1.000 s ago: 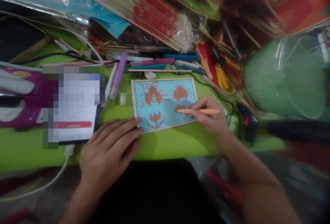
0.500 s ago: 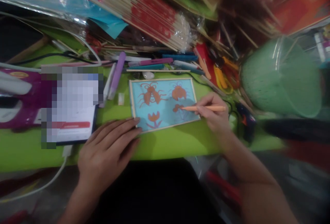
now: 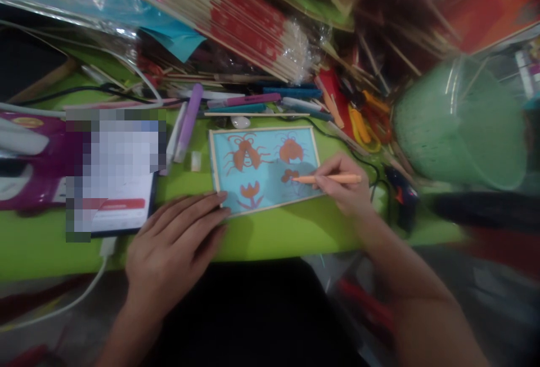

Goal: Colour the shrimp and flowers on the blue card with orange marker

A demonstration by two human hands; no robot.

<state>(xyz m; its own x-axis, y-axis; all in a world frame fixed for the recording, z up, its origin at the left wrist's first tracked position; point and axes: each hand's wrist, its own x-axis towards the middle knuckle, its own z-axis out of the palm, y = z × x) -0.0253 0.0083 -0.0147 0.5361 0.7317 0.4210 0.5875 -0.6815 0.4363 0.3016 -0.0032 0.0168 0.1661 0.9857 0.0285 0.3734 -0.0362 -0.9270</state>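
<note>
Right hand (image 3: 348, 187) pinching an orange marker pen (image 3: 340, 178) between thumb and fingers, barrel nearly level, tip pointing left at the small orange flower (image 3: 289, 175) in the lower right of the blue picture panel (image 3: 271, 181). Tip looks to be at the flower's edge — actual contact too blurry to confirm. Panel lies face up, slightly skewed, on the green table cover (image 3: 270, 235) between the two hands, edged with thin wooden strips. Other drawings on it: two orange bugs side by side in the upper half, and an orange tulip (image 3: 250, 189) lower left.

Left hand (image 3: 172, 243) palm down, fingers stretched out and lying close together, fingertips on the panel's lower left corner; pinching nothing.

Left of the panel: small pale block (image 3: 196, 161), purple marker (image 3: 189, 125) leaning beside a white one, then a phone (image 3: 122, 209) with its screen mostly pixelated, white cable (image 3: 102, 268) at its lower end. Behind the panel: thin wooden stick (image 3: 257, 114), magenta pen (image 3: 253, 99), bundle of red-and-plain sticks (image 3: 232, 18) with clear plastic around it. Right side — yellow-handled scissors (image 3: 358, 128), then a translucent green tub (image 3: 458, 130).
</note>
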